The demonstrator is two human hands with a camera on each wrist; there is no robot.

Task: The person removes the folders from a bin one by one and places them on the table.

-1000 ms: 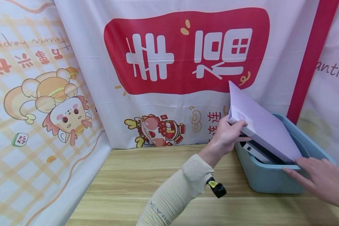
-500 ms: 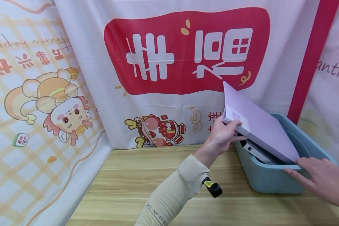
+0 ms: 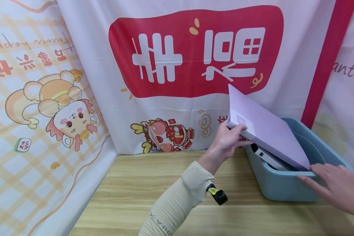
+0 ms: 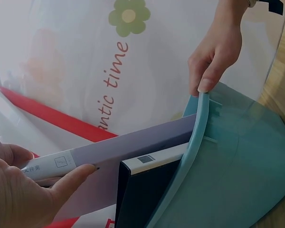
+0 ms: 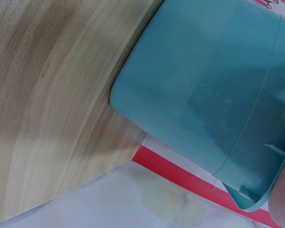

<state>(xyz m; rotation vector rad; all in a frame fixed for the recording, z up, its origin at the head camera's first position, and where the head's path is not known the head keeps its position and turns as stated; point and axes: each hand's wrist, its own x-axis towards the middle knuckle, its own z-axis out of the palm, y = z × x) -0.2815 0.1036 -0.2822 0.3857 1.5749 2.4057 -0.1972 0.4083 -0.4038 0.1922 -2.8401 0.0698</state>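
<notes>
My left hand [image 3: 225,139] grips a light purple file folder [image 3: 265,124] by its spine end, thumb on one face. The folder slants, its upper end outside the blue bin [image 3: 286,190] and its lower end inside. In the left wrist view, printed characters and a small box mark show on the spine beside my left thumb. Below the folder, a black folder with a white spine [image 4: 154,159] leans in the bin. My right hand [image 3: 337,185] holds the bin's near rim, thumb outside, as the left wrist view also shows.
The bin stands on a wood-grain table [image 3: 165,193] at the right, close to the back. Printed cloths hang behind and at the sides, including a white cloth with a red panel [image 3: 194,52]. A black strap [image 3: 217,194] hangs from my left wrist.
My left hand and the purple folder have shifted left, drawing the folder a little farther out of the bin. My right hand stays on the rim, and the bin has barely moved.
</notes>
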